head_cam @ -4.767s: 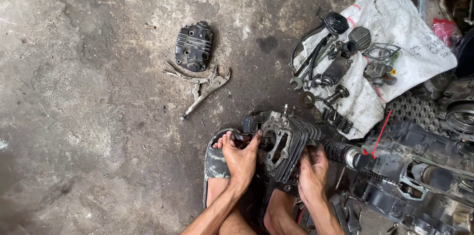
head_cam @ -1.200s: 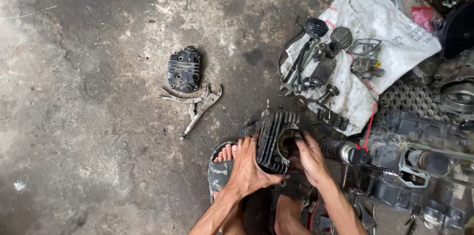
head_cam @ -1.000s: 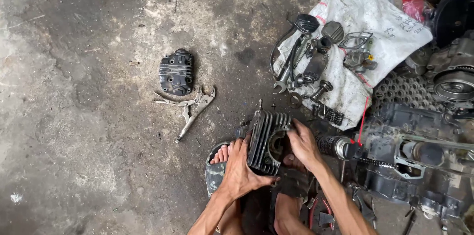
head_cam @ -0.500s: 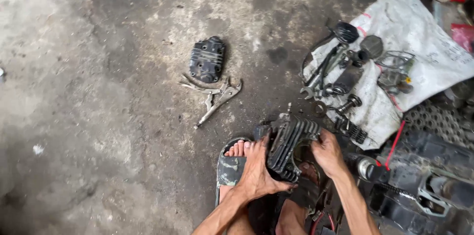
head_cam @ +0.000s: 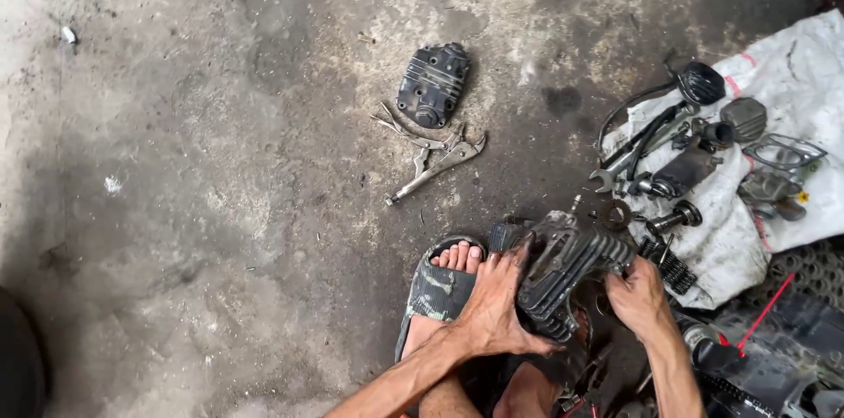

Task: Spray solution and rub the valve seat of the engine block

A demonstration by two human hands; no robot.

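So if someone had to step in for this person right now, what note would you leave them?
Left hand: gripping the near side of the dark finned metal engine cylinder, fingers spread across its fins.
Right hand: holding the cylinder's far side.
The cylinder is tilted, held just beside the foot in the camouflage sandal.
On the concrete floor: dark ribbed metal engine cover and silver locking pliers, both untouched.
The white sack to the right holds small black engine parts.
Done: the cylinder is in both hands.
Left: not clear from this view.
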